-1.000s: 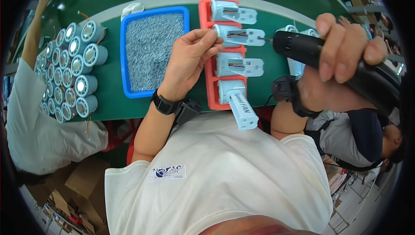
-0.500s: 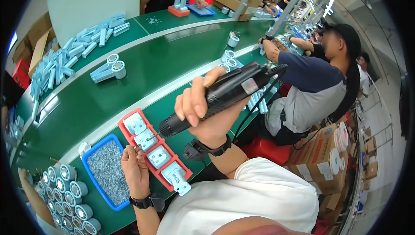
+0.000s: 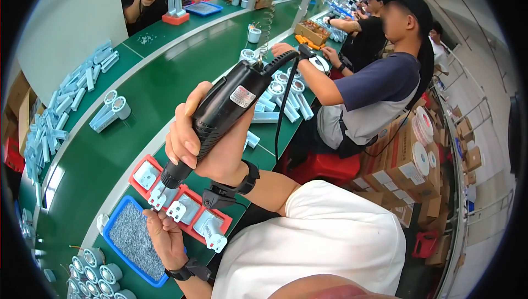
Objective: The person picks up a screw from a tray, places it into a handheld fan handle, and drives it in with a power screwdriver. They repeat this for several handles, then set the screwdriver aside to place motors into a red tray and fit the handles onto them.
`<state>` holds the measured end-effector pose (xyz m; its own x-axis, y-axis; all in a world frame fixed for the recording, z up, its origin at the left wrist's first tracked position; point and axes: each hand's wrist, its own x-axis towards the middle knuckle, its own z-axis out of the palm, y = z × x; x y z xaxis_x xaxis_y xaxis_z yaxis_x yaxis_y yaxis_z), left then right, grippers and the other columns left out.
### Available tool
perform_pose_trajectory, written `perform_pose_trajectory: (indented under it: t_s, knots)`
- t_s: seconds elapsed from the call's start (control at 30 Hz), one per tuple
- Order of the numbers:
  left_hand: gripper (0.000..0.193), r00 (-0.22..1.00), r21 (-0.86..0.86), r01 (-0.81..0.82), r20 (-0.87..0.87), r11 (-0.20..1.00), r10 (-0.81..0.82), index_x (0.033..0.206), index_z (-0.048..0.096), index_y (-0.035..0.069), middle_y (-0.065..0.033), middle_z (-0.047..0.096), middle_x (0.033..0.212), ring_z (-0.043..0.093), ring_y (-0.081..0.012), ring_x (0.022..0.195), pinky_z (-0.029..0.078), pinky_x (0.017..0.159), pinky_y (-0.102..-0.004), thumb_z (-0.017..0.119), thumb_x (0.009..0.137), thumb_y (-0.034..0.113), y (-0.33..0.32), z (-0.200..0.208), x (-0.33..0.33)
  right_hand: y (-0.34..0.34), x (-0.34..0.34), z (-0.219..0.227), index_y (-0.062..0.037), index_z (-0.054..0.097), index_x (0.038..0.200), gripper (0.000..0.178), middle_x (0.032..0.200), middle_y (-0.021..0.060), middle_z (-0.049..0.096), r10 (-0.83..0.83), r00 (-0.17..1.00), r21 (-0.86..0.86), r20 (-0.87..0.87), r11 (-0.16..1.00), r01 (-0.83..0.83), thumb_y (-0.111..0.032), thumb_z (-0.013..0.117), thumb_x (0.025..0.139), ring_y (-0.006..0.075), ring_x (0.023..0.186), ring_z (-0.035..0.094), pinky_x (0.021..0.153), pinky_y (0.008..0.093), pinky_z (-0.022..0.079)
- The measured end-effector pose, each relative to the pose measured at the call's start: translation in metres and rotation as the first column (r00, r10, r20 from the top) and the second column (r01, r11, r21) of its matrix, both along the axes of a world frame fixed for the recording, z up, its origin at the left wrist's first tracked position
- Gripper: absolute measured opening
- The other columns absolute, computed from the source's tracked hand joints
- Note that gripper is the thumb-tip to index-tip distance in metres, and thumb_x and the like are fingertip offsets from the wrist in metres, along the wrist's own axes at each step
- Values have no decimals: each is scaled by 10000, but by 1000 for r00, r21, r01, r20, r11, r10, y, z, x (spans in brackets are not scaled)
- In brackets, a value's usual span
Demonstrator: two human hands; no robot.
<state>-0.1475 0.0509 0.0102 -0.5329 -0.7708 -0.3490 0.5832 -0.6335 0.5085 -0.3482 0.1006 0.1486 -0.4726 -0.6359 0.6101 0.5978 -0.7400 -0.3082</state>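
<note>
Right hand (image 3: 220,155), near the centre of the frame, closed around a black power screwdriver (image 3: 224,98) that slants down to the lower left. Its bit points at the second of four light-blue housings (image 3: 163,194) seated in a row in a red fixture (image 3: 191,191), lower left of centre; contact between tip and housing cannot be made out. Left hand (image 3: 169,239), just below, has its fingers partly curled and its fingertips beside the lower end of the same housing; whether they grip anything cannot be told. Each wrist bears a dark strap with a small black device. Adjoining the fixture on its left, a blue tray (image 3: 130,260) contains many small grey metal pieces (image 3: 137,238). Lower left corner: a cluster of light-blue cylindrical motors (image 3: 93,272). Left of centre: fan units (image 3: 113,110) lying on the green surface; farther to the upper left, a heap of light-blue elongated parts (image 3: 69,101). Upper centre: a coiled spring cord (image 3: 267,29) at the rear of the screwdriver. Right of centre: a co-worker (image 3: 379,82) in a dark cap, seated at the green desk (image 3: 263,160) near further fan units (image 3: 294,98).
</note>
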Motion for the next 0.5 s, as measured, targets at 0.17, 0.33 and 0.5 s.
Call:
perform_pose_trajectory:
  t_s: [0.17, 0.33, 0.5]
  knots:
    - [166, 976, -261, 158, 188, 952, -110, 894, 515, 66, 35, 478, 740, 414, -13, 594, 319, 470, -166, 509, 1018, 176, 6, -9, 25, -1, 8, 4, -74, 532, 1049, 764, 554, 52, 505, -51, 984, -20, -171, 999, 48, -793, 432, 809, 219, 441, 522, 514, 392, 490]
    - [218, 971, -164, 68, 237, 984, -28, 1036, 620, -50, -76, 643, 958, 583, -80, 771, 474, 666, -195, 584, 978, 157, 12, 9, 13, 38, -10, 33, -78, 601, 1103, 407, 717, -8, 537, -54, 833, -8, -551, 998, 59, -442, 563, 923, 119, 574, 512, 660, 283, 399]
    - [237, 977, -68, -32, 211, 997, 45, 1010, 639, -38, -99, 685, 905, 620, -96, 691, 494, 618, -197, 658, 935, 186, 4, -4, 24, 21, -8, 22, -82, 604, 1112, 548, 726, -2, 530, 98, 747, 134, -657, 991, -12, -578, 517, 896, 114, 578, 507, 671, 308, 393]
